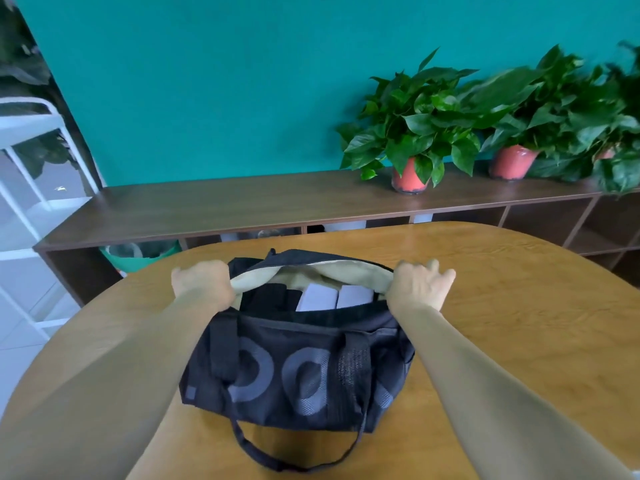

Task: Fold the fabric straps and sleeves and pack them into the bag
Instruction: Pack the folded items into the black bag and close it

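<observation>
- The fingers (207, 268) of the left hand (202, 285) are curled over the left end of the bag's opening and grip its rim.
- The right hand (420, 285) grips the right end of the same rim. Its fingers are bent over the edge and slightly spread.
- Between the two hands the mouth of the black bag (298, 368) is held wide, showing a cream lining (346, 271).
- Inside lie two pale folded pieces (318, 297) side by side, with a dark folded fabric (266, 296) just left of them. What kind of pieces they are cannot be told.
- Both forearms run up from the lower corners of the frame and cover the bag's outer ends.
- A carrying handle (294, 459) loops out from the bag's near side, at the bottom centre, and lies on the desk.
- The bag stands in the middle of a rounded wooden desk (519, 306).
- Behind the desk a long, low, dark-brown shelf (242, 202) with open compartments runs across the frame.
- Leafy potted plants (415, 126) in reddish pots (408, 178) stand on the shelf at the upper right.
- A green bin (138, 258) shows below the shelf at centre left.
- A teal wall (207, 81) fills the top of the frame, and a white metal rack (31, 150) stands at the left edge over a pale tiled floor (14, 341).
</observation>
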